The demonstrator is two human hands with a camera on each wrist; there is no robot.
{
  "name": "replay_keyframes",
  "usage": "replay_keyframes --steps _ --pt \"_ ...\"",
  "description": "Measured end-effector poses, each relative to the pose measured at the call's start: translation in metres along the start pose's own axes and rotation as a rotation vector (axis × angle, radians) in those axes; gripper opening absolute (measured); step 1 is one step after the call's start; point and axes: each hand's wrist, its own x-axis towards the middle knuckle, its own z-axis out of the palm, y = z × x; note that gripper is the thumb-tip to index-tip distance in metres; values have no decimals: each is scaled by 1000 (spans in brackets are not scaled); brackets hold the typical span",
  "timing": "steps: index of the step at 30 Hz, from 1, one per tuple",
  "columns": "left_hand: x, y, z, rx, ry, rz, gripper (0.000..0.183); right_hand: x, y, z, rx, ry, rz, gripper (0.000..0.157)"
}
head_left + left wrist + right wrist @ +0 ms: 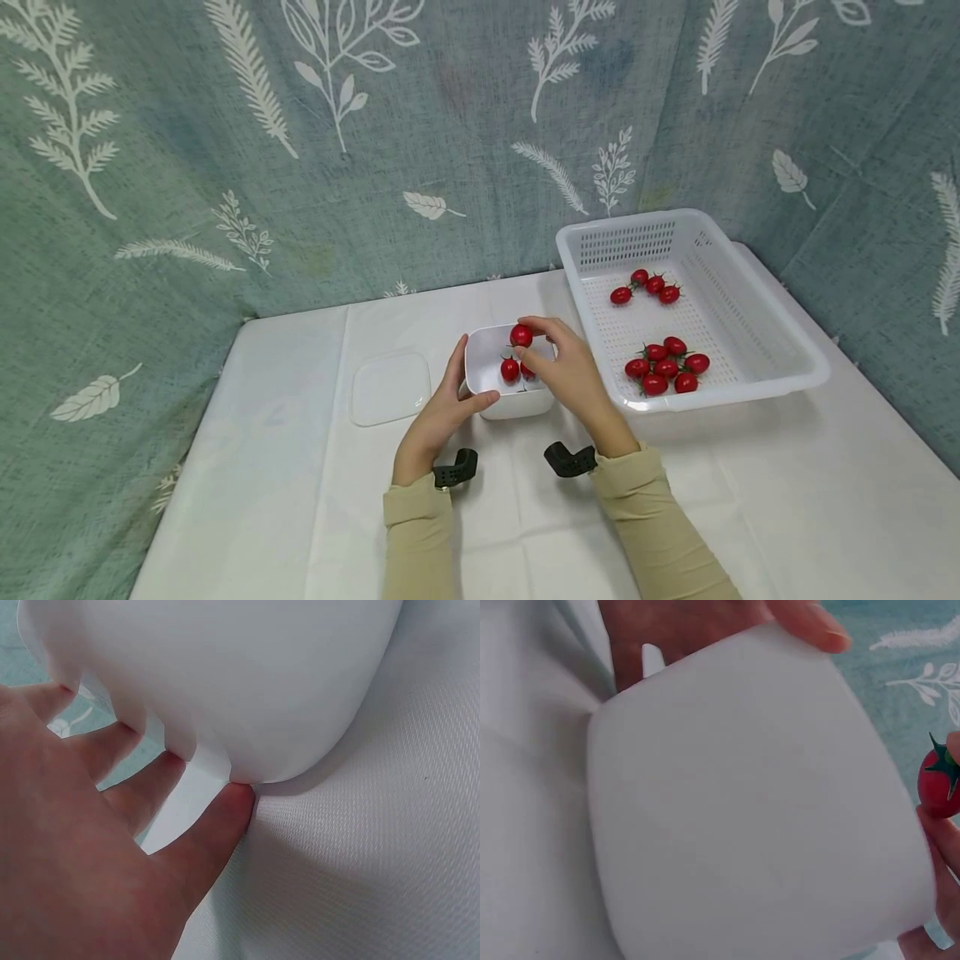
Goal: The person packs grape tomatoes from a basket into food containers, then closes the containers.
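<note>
White box [517, 406] is steadied by left hand [444, 410], fingers spread along the box's left wall, thumb set on its near rim. Red tomato [521, 336] is pinched in right hand [564, 367], held over the box opening. Two loose tomatoes [510, 369] are seen inside box. Clear lid [390, 388] is laid left of box; basket [806, 377] is placed right of it.

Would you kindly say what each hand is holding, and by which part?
The right hand pinches a round red tomato by its sides, near the green calyx; the left hand holds a squarish white plastic container round its near-left corner.
</note>
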Motion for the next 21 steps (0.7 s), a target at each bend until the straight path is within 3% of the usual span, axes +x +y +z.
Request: replay_keyframes --steps 8,16,21 --pt "0 0 0 4 -3 13 95 -2 5 14 -55 22 26 36" --pt "-3 1 0 -2 -12 16 95 -2 13 24 -157 45 -116 37" --pt "-2 2 0 0 -25 16 94 -1 13 25 -237 50 -139 37"
